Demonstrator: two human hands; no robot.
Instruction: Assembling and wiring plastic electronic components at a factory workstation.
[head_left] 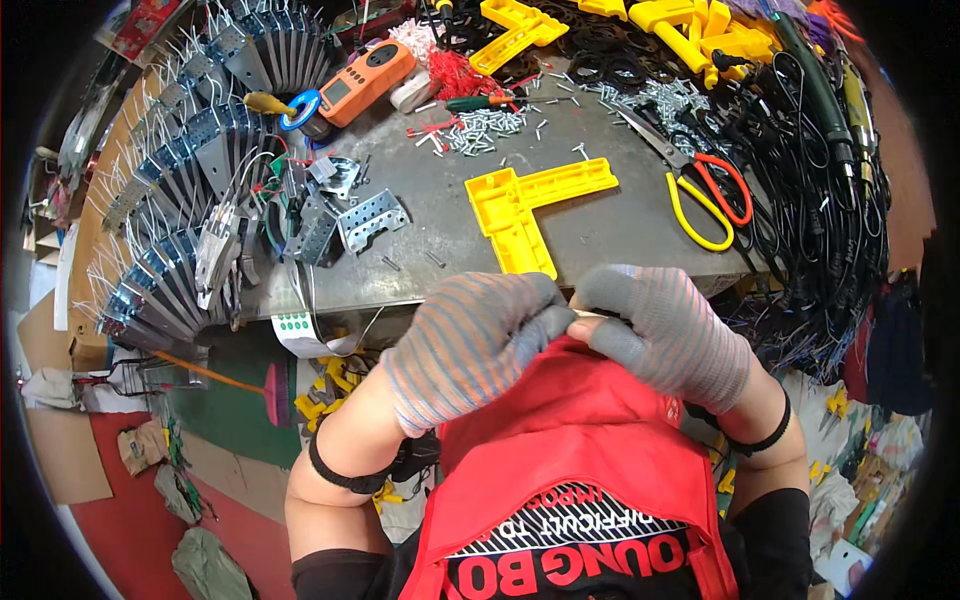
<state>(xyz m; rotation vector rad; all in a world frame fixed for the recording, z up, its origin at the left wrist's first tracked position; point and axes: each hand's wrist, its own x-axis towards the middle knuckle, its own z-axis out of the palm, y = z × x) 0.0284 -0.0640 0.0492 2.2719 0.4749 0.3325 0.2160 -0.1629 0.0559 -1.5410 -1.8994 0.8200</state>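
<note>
My left hand [485, 340] and my right hand [665, 330] meet at the table's front edge, above my red apron [560, 430]. Both wear grey striped work gloves, and a bare fingertip shows on the right one. The fingers of both are closed in a pinch. A small pale sliver shows between them, too little to name. Just beyond the hands lies a yellow L-shaped plastic housing half [515, 205], its ribbed inner side facing up. Its lower end comes close to my left fingers.
Metal brackets [372, 220] and rows of wired metal plates [215, 150] fill the left. An orange meter [370, 82], a solder spool [305, 112], a screwdriver [480, 102] and loose screws [485, 130] lie farther back. Scissors [690, 175] and bundled black cables [810, 190] occupy the right.
</note>
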